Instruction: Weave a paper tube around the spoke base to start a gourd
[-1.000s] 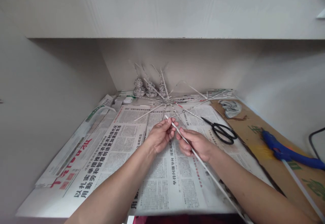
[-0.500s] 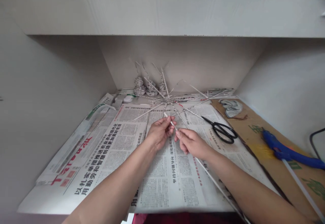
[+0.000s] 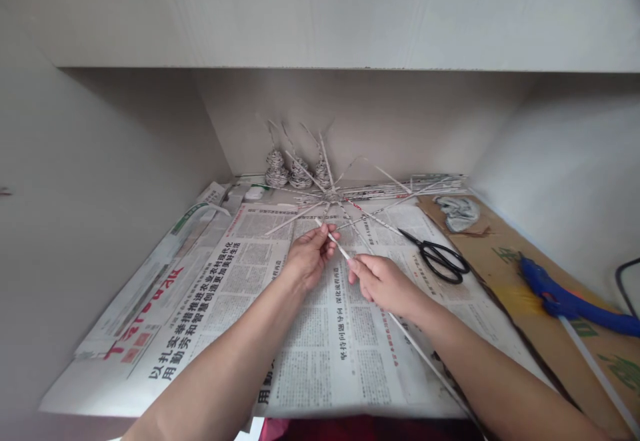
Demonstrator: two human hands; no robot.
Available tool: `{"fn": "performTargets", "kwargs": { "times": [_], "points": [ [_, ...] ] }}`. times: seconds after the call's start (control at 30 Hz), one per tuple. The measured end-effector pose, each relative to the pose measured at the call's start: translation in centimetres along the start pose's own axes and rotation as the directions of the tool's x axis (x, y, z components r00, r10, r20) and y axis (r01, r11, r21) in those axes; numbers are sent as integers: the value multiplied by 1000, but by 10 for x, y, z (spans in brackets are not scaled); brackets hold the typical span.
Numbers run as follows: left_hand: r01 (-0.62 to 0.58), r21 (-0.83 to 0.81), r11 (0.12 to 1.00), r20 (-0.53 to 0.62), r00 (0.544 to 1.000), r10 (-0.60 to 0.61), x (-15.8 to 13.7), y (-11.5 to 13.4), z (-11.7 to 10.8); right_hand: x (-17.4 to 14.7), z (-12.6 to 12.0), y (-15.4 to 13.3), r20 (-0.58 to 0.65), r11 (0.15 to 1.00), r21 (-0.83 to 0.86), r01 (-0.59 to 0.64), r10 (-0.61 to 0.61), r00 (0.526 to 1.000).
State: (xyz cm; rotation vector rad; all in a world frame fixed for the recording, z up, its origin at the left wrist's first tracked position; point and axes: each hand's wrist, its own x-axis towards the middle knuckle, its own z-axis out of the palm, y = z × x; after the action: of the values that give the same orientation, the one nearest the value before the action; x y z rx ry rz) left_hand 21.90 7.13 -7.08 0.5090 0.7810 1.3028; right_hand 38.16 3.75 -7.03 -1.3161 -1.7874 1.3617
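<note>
Newsprint-covered surface (image 3: 320, 374), pale walls (image 3: 400, 127) on three sides; left hand (image 3: 309, 259), right hand (image 3: 384, 282): each grip pinching paper rod (image 3: 341, 248).

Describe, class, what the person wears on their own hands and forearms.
The left hand and right hand are ungloved. The left forearm and right forearm show no sleeves, watch or bracelet. No ring is visible, though some fingers are partly hidden.

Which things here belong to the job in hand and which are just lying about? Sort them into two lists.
Belonging, it seems:
paper stick, held by left hand and right hand
spoked paper piece

Lying about, apparently:
scissors
blue glue gun
crumpled grey cloth
three coiled paper shapes
</note>
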Motion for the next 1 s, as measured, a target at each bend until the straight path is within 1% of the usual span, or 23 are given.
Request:
{"fn": "performTargets", "kwargs": {
  "times": [0.03, 0.07, 0.13, 0.17, 0.2, 0.23, 0.27, 0.33, 0.4, 0.43, 0.47, 0.5, 0.57, 0.6, 0.63, 0.67, 0.77, 0.83, 0.9, 0.93, 1.0],
  "points": [
    [6, -10, 1000, 6, 1000, -6, 0, 1, 0, 1, 1, 0, 43, 994, 100, -34, 30, 999],
    [14, -24, 1000, 18, 1000, -13, 1, 1, -1, 1, 2, 0, 101, 972, 222, -77, 56, 993],
    [29, -54, 998, 34, 999, -27, 1, 2, -2, 2, 5, -2, 221, 882, 440, -166, 73, 973],
    [31, -64, 997, 37, 999, -29, 1, 2, -2, 2, 5, -2, 259, 844, 500, -196, 70, 963],
    [28, -68, 997, 34, 999, -26, 2, 3, -2, 2, 6, -3, 278, 830, 517, -208, 67, 958],
    [18, -66, 998, 26, 1000, -17, 2, 3, -3, 2, 6, -3, 271, 845, 497, -199, 66, 960],
    [4, -58, 998, 16, 1000, -3, 3, 4, -3, 1, 6, -4, 240, 881, 442, -168, 64, 969],
    [-28, -26, 999, -2, 1000, 28, 4, 5, -4, 0, 5, -3, 128, 962, 264, -69, 36, 991],
    [-50, 12, 999, -16, 999, 50, 4, 5, -5, -1, 5, -1, 40, 994, 110, -4, 0, 999],
    [-56, 25, 998, -19, 998, 57, 5, 6, -5, -1, 6, 1, 36, 996, 93, -3, 0, 999],
    [-60, 31, 998, -19, 998, 60, 5, 6, -5, -1, 7, 2, 61, 991, 131, -23, 15, 998],
    [-61, 30, 998, -19, 998, 61, 5, 6, -6, 0, 8, 2, 107, 976, 208, -57, 35, 994],
    [-55, 15, 998, -19, 998, 56, 5, 6, -6, 1, 10, 2, 218, 913, 381, -146, 65, 974],
    [-51, 7, 999, -17, 999, 51, 5, 6, -6, 1, 11, 2, 248, 882, 440, -172, 65, 967],
    [-47, 4, 999, -15, 999, 47, 4, 4, -5, 2, 12, 1, 250, 866, 468, -176, 61, 966],
    [-40, 7, 999, -7, 999, 40, 3, 3, -5, 2, 12, 1, 227, 871, 467, -156, 52, 973],
    [9, 46, 999, 64, 998, -12, -1, -4, -2, 5, 13, 1, 89, 931, 364, -38, 6, 996],
    [45, 74, 996, 102, 993, -52, -4, -8, 0, 6, 13, 2, 32, 951, 310, -10, 0, 999],
    [61, 88, 994, 108, 992, -70, -5, -10, 1, 8, 12, 4, 32, 937, 348, -29, 19, 999],
    [62, 89, 994, 106, 992, -71, -6, -11, 1, 8, 11, 5, 56, 914, 402, -51, 31, 998],
    [64, 88, 994, 116, 990, -74, -6, -10, 1, 8, 10, 5, 145, 843, 524, -123, 54, 988]
  ]
}}
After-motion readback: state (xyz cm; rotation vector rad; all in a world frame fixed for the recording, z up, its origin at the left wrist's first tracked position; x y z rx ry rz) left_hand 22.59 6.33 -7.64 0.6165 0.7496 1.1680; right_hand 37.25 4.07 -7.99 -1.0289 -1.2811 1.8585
